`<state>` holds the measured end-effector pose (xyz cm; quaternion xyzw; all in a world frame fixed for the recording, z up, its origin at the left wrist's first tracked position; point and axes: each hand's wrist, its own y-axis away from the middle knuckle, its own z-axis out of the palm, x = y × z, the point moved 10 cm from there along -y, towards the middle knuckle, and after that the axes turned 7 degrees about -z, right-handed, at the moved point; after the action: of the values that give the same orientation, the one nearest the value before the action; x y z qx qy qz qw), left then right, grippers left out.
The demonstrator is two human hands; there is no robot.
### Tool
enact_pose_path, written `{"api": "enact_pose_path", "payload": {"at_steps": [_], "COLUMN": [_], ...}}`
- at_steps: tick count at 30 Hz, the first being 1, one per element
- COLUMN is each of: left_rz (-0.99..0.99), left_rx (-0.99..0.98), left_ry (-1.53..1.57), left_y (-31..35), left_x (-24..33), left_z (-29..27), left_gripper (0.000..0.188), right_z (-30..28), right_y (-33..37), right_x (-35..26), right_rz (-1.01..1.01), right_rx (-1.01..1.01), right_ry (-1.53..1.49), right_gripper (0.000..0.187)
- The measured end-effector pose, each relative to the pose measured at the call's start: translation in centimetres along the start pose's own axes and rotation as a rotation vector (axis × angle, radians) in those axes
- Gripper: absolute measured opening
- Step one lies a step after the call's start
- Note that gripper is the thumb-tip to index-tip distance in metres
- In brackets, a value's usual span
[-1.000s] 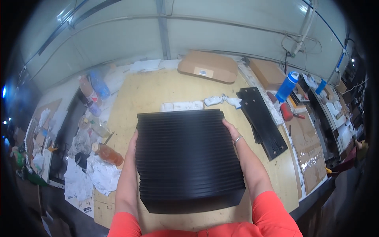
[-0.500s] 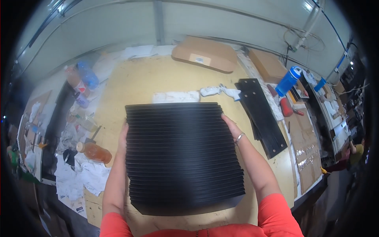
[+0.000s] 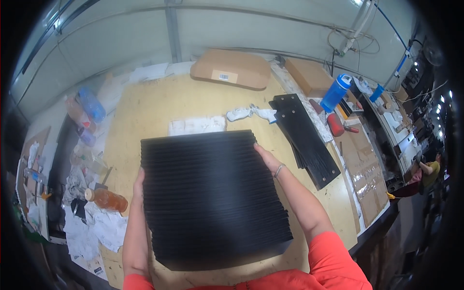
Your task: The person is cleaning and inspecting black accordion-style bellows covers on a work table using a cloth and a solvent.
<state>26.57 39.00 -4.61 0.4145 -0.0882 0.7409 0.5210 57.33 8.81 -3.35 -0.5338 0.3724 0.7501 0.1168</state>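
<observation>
A large black pleated bellows cover [image 3: 212, 198] lies in front of me, its many folds running crosswise. My left hand [image 3: 138, 182] grips its left edge, with the fingers mostly hidden behind the folds. At the upper right edge my right hand [image 3: 266, 158] holds the other side, thumb on the edge and the remaining fingers out of sight. Just beyond the cover is a white block-like pack [image 3: 197, 125], and a crumpled white cloth [image 3: 249, 113] sits beside that. Black strips with holes [image 3: 305, 137] are piled to the right.
The yellowish worktable [image 3: 145, 104] carries a brown cardboard piece [image 3: 232, 67] at the back. A bottle of amber liquid [image 3: 110, 199] lies among crumpled papers on the left. To the right are a blue bottle [image 3: 335, 94], a red mallet-like tool [image 3: 335, 124] and a flat carton [image 3: 365, 159].
The view has shifted, so the table items appear further left. Both hands still hold the bellows cover, which is now tilted slightly, its right side higher, and its folds look more tightly packed.
</observation>
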Motion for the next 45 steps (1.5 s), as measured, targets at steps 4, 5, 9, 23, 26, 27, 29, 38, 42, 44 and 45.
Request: {"api": "enact_pose_path", "payload": {"at_steps": [4,5,9,23,26,27,29,38,42,44,45], "left_rz": [0.104,0.036,0.124,-0.051,-0.082,-0.068,-0.102,0.027,0.002,-0.035,-0.030], "left_rx": [0.009,0.030,0.063,0.159,0.106,0.091,0.193,0.181,0.168,0.226,0.224], "left_ry": [-0.011,0.032,-0.252,-0.067,-0.020,-0.046,-0.088,-0.384,-0.277,-0.220,-0.225], "left_y": [0.0,-0.2,-0.6,0.4,-0.1,-0.1,0.7,16.5,20.6,20.7,20.7], "left_x": [1.2,0.6,2.6,1.4,1.0,1.3,1.0,-3.1,-6.5,-6.8,-6.8], "left_z": [2.2,1.7,0.3,3.0,2.5,2.0,0.3,-1.1,3.2,3.6,3.5], "left_gripper": [0.048,0.048,0.048,0.053,0.048,0.047,0.048,0.076,0.072,0.068,0.068], "right_z": [0.4,0.7,1.1,-1.2,-0.2,0.2,0.3,-0.9,0.3,0.4,0.5], "right_y": [-0.2,0.3,0.5,0.0,0.4,0.8,2.5,16.6,20.5,20.5,20.6], "right_x": [-1.6,-1.8,-2.0,1.9,0.5,0.1,-0.4,5.5,8.1,8.9,9.3], "right_rz": [-0.120,-0.093,-0.054,-0.053,-0.148,-0.129,-0.099,-0.228,-0.198,-0.168,-0.138], "right_rx": [0.009,-0.010,0.000,0.009,0.002,0.024,0.064,-0.129,-0.004,0.000,0.003], "right_ry": [0.050,0.010,0.063,-0.001,-0.029,-0.008,0.008,-0.080,-0.170,-0.186,-0.198], "right_gripper": [0.065,0.065,0.068,0.071,0.068,0.067,0.066,0.075,0.071,0.070,0.068]}}
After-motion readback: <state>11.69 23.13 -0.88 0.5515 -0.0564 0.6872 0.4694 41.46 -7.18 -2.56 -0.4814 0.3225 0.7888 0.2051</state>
